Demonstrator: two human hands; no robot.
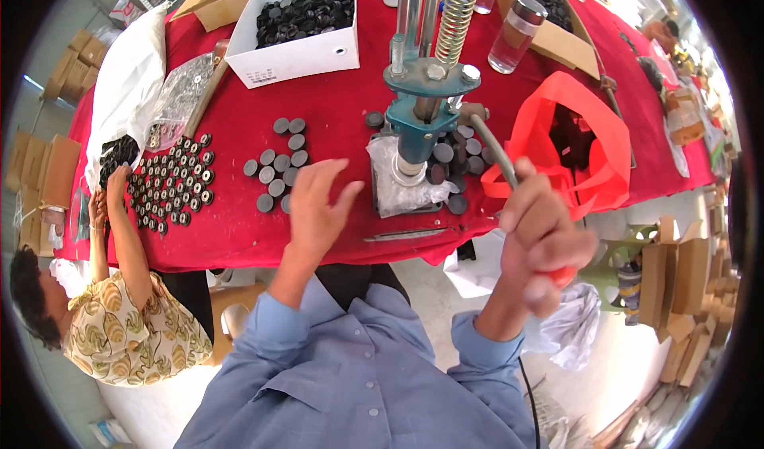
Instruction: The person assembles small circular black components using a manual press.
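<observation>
A teal hand press point(415, 122) with steel posts and a coil spring point(459, 19) stands before me on the red-covered table. My right hand point(545, 238) is wrapped round its steel lever point(500, 148); a red end peeks out below the fingers. Under the press's ram, crumpled clear plastic point(398, 186) covers the base, and what lies beneath the ram is hidden. My left hand point(318, 206) hovers left of the press, fingers apart, holding nothing. Beside it lie several dark round discs point(276, 187). More grey-black discs point(443, 153) are heaped behind and right of the ram.
A white box point(294, 63) of black discs sits at the back. Rows of dark discs with metal centres point(183, 174) lie left, near a co-worker point(127, 314). A red bag point(613, 130) and a lidded glass jar point(517, 35) stand right. A thin metal strip point(406, 234) lies near the front edge.
</observation>
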